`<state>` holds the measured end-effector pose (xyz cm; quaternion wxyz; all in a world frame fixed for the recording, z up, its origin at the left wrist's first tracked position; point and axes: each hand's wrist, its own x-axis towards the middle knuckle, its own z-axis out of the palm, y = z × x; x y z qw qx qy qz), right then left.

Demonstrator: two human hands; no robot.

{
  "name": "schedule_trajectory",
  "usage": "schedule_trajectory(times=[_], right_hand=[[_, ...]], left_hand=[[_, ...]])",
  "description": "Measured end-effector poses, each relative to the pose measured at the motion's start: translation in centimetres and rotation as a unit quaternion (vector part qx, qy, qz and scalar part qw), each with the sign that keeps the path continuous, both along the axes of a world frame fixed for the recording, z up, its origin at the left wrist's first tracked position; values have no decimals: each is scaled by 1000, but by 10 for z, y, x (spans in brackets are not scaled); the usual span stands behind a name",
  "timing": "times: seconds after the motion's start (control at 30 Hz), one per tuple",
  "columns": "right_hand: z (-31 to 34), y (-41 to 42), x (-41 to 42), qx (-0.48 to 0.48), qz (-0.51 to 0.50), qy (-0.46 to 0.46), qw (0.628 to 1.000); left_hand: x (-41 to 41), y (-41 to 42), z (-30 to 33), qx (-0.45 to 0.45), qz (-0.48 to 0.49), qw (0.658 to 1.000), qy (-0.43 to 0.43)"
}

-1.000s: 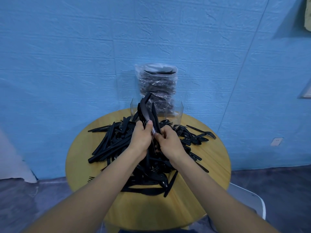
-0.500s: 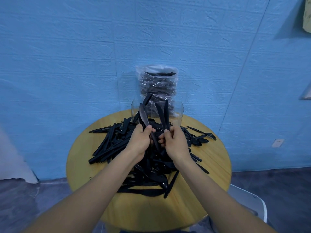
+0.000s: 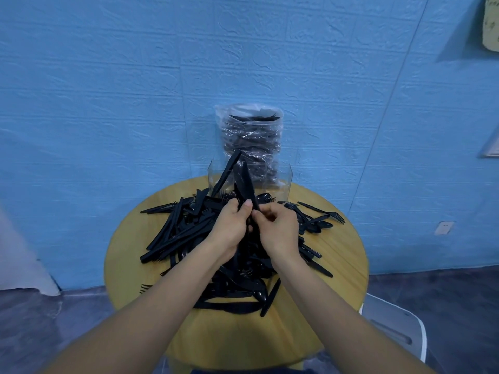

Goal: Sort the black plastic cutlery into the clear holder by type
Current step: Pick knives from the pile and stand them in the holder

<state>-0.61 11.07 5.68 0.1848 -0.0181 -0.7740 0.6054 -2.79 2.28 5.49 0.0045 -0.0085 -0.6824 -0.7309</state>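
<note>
black plastic cutlery (image 3: 189, 233) lies heaped across the round wooden surface (image 3: 337, 255), forks, spoons and knives tangled together. both hands meet above the middle of the heap. the left hand (image 3: 229, 225) has its grip clamped on a small bunch of knives (image 3: 244, 184) that stand upright, blades pointing up in front of the clear holder (image 3: 280, 179). the right hand (image 3: 278, 228) is just beside it, fingertips pinching the lower end of that same bunch. the holder stands at the far edge of the surface, and behind it against the blue wall (image 3: 108, 103) rises a plastic-wrapped stack (image 3: 251, 136) of dark items.
</note>
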Motion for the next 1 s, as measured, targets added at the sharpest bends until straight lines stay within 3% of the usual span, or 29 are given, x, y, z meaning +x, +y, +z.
schedule_trajectory(times=[0.4, 0.6, 0.73, 0.87, 1.0], right_hand=[[-2, -1, 0, 61, 52, -29, 996], [2, -3, -4, 61, 78, -51, 994], [0, -7, -7, 31, 89, -63, 994], [3, -6, -6, -76, 92, -86, 989], [5, -5, -4, -102, 108, -107, 983]], left_hand=[[3, -5, -4, -40, -4, 999, 17], [3, -8, -6, -16, 1, 1000, 11], [3, -10, -5, 26, 4, 1000, 7], [5, -14, -1, 55, -2, 998, -11], [5, -23, -1, 20, 0, 999, -27]])
